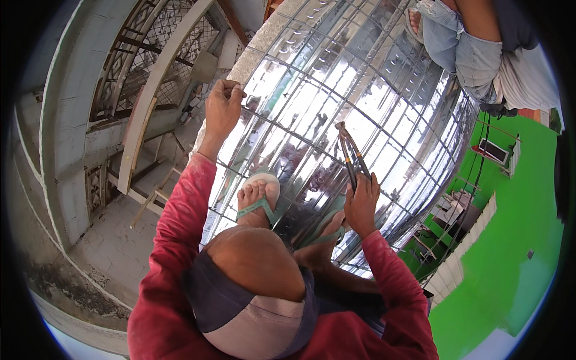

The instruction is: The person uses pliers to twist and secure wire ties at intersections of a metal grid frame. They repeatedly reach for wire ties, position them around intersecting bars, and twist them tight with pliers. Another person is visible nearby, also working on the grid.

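In my right hand [362, 203] are long-handled pincers [345, 144] with dark grips and orange bands. Their head points away from me, over the wire mesh [312, 141]. The mesh lies on shiny ribbed metal sheeting [333, 84]. My left hand [224, 109] is at the left edge of the sheeting, its fingers curled and pinched together near the end of a mesh wire. Whatever lies between those fingertips is too small to make out. My feet in green-strapped sandals [259, 201] rest on the mesh between my arms.
Another person in torn jeans [474, 60] sits on the mesh at the far right. Left of the edge is a drop to a lower floor [123, 240] with a wooden frame [157, 195]. A concrete edge [277, 30] runs along the far left. Bright green ground [510, 240] lies below right.
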The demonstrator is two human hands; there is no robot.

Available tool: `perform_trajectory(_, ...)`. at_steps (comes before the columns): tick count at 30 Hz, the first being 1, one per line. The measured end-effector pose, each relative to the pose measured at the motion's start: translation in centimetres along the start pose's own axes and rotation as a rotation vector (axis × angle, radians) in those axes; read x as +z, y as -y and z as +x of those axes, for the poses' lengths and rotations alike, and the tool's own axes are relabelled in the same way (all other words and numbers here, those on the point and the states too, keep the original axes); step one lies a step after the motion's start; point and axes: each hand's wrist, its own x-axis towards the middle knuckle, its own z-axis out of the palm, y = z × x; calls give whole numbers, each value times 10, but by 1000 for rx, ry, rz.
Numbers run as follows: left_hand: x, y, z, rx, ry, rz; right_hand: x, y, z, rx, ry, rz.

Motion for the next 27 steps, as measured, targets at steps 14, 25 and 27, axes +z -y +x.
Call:
perform_trajectory(14,29,9,105,-226,211,-77,-25,114,247,-265,43,568)
perform_trajectory(25,32,-1,86,-168,213,-141,19,168,354,-329,267,332)
perform_trajectory(27,33,4,85,-189,228,-171,24,159,354,-444,205,298)
